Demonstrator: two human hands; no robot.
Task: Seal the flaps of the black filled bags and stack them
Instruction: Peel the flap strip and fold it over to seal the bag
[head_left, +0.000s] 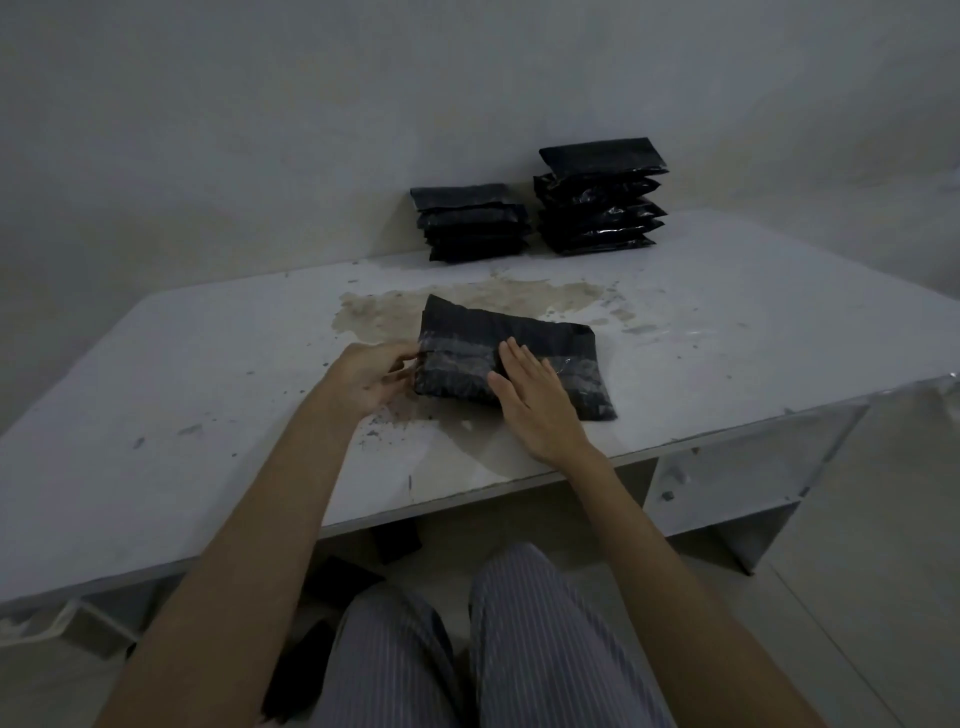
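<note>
A black filled bag (483, 332) lies flat on the white table (208, 374), a clear shiny strip running across its folded flap. My right hand (535, 400) presses flat on the bag's middle with straight fingers. My left hand (366, 376) pinches the bag's left edge at the end of the strip, fingers curled. Two stacks of black bags stand at the back by the wall: a lower stack (470, 223) on the left and a taller stack (602, 197) on the right.
The tabletop bears a brown stain (467, 296) behind the bag and dark specks near the front edge. A wall rises right behind the stacks. Under the table, dark objects (395, 540) lie near my striped trouser legs. Shelf compartments (737, 478) sit under the right side.
</note>
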